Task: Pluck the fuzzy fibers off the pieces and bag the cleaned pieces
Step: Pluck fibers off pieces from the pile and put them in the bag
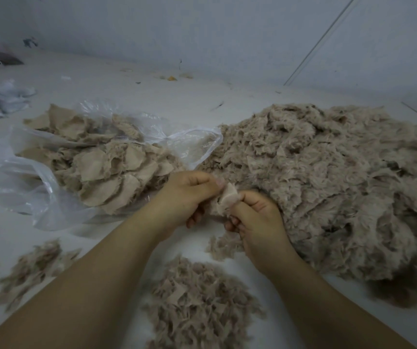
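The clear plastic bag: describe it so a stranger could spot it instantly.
Start at the huge fuzzy pile on the right and look left across the white table. The clear plastic bag lies open there, the only glossy, see-through thing, holding flat smooth beige pieces.

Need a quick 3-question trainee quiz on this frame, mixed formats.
1. True or false: the left hand and right hand both pinch one beige piece.
2. The clear plastic bag lies: A) left of the hands B) right C) out of view.
3. Fill in: the largest fuzzy pile lies to the person's ____.

Key: 1 true; 2 A; 3 right.
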`<state>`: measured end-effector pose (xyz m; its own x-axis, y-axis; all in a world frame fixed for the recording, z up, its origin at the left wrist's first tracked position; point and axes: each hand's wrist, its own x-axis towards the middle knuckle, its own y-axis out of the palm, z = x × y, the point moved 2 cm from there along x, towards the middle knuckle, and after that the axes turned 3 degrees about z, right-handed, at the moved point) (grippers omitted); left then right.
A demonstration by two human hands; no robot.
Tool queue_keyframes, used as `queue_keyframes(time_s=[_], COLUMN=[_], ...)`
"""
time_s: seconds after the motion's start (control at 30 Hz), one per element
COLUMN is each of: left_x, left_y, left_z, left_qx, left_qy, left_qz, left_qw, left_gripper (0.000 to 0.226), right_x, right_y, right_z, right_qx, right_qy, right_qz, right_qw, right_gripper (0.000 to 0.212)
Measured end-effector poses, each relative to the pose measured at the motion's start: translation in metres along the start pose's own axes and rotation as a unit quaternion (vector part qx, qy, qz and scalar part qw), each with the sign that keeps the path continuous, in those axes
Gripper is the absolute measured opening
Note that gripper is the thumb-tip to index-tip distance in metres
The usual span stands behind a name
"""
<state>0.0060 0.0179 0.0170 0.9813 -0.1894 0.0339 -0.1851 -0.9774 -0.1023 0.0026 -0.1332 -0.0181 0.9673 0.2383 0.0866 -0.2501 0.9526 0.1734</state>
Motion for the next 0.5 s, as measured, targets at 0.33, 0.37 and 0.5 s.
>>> queue_keyframes(time_s=[0.33, 0.37, 0.5], left_x=[-0.007, -0.008, -0.007], left_y=[-0.029, -0.029, -0.014], left_z=[-0.011, -0.013, -0.008], left_qx=[-0.118, -0.117, -0.046], left_qy=[0.078, 0.072, -0.011], left_qz=[0.122, 0.122, 0.041], left_qw=[0.982, 0.983, 0.998], left_gripper=[0.018, 0.023, 0.045], right_x=[0.005, 0.005, 0.004], right_y=[-0.007, -0.007, -0.005], right_z=[-0.004, -0.003, -0.002], right_qx=[0.142, 0.148, 0.174], right_qy=[0.041, 0.041, 0.044], right_qz=[-0.067, -0.068, -0.055], right_qw=[0.987, 0.986, 0.982], right_gripper=[0.018, 0.018, 0.015])
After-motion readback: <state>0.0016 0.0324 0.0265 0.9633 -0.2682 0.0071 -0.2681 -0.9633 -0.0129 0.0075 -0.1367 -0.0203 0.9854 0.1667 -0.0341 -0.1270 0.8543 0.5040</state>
